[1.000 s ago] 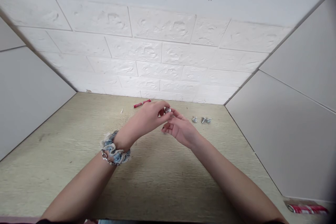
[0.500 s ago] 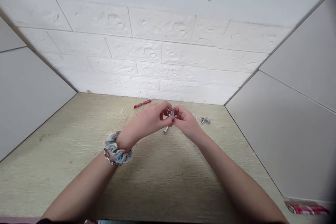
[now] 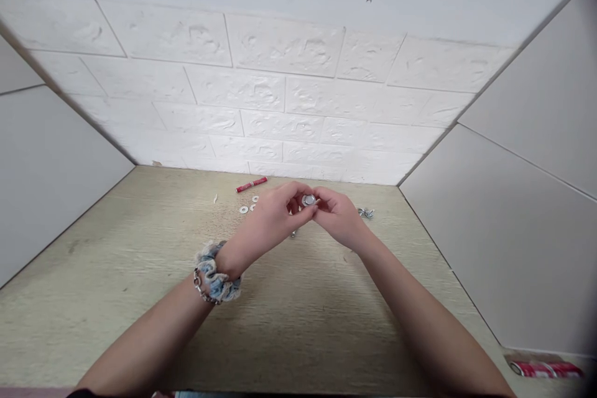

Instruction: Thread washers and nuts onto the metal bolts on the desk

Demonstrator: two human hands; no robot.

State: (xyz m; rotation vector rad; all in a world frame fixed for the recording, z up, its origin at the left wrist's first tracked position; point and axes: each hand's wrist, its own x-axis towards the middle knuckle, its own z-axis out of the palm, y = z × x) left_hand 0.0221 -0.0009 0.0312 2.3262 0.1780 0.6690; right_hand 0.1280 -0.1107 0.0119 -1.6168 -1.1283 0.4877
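Note:
My left hand (image 3: 284,206) and my right hand (image 3: 341,216) meet above the middle of the table, fingertips pinched together. Between them is a small shiny bolt with a washer (image 3: 308,200); its round face is turned up, while the rest is hidden by my fingers. Both hands are closed on it. Just below my left thumb, the end of another bolt (image 3: 293,234) lies on the table. Several flat washers (image 3: 244,209) lie left of my left hand, partly covered by it.
A small pile of bolts (image 3: 366,213) lies right of my right hand. A red tube (image 3: 252,185) rests near the white brick-patterned wall (image 3: 261,90), and another red tube (image 3: 546,369) is at the lower right. Grey panels (image 3: 522,230) flank the wooden table (image 3: 298,323).
Both hands have shifted slightly right, uncovering washers on the left. The held piece has turned from showing a ring-like opening to a bright round face. The bolt below is more covered.

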